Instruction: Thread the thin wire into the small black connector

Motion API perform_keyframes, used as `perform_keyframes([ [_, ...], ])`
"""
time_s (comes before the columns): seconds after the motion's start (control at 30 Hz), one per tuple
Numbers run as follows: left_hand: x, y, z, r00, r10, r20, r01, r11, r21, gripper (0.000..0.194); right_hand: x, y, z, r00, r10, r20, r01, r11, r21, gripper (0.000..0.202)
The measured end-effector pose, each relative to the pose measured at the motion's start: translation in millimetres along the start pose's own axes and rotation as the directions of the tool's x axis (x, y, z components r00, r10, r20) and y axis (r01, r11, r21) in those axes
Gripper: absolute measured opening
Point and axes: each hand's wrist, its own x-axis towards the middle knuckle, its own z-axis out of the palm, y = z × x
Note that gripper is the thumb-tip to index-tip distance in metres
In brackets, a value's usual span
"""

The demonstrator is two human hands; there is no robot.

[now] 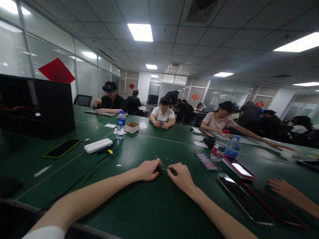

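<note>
Low over the green table [139,205], my left hand [149,170] comes in from the left with its fingers curled closed. Facing it a short gap away is my right hand [181,178], its thumb and fingers closed too. Something small and dark shows at the fingers of each hand. A thin pale line [163,169] spans the gap between the fingertips; I cannot make out what it is. Just beyond the hands are faint thin marks or slivers on the tabletop. A small white scrap [118,165] lies left of my left hand.
At left are a white power bank [98,146] with a black cable, a green-edged phone [62,148], a water bottle [121,125] and a small box [132,127]. Phones [245,200] and bottles [233,146] stand or lie at right, near another person's hand [284,191]. People sit opposite.
</note>
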Motion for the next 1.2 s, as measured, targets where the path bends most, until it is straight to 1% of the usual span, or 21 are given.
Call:
perform_keyframes([
  [0.2, 0.1, 0.7, 0.7, 1.0, 0.002, -0.014, -0.002, 1.0, -0.014, 0.024, -1.6, 0.0, 2.8, 0.998, -0.058, -0.003, 0.058, 0.998, -0.003, 0.021],
  [0.47, 0.9, -1.0, 3.4, 0.999, -0.032, 0.002, 0.032, 0.999, -0.017, 0.025, -2.1, 1.2, 6.0, 0.994, -0.104, -0.017, 0.104, 0.995, -0.01, 0.02],
  [0.73, 0.7, -1.3, 3.6, 1.0, -0.019, -0.013, 0.019, 1.0, -0.012, 0.024, -1.8, 1.2, 4.4, 0.99, -0.143, -0.011, 0.143, 0.99, -0.02, 0.021],
  [1.0, 1.0, -2.1, 3.6, 1.0, -0.014, -0.019, 0.014, 1.0, -0.022, 0.022, -2.1, 0.2, 5.0, 0.991, -0.127, 0.033, 0.128, 0.992, -0.021, 0.022],
  [1.2, 1.8, -2.6, 5.2, 1.0, -0.027, -0.015, 0.027, 0.999, -0.025, 0.022, -2.1, -0.4, 5.6, 0.992, -0.125, 0.031, 0.126, 0.992, -0.018, 0.022],
])
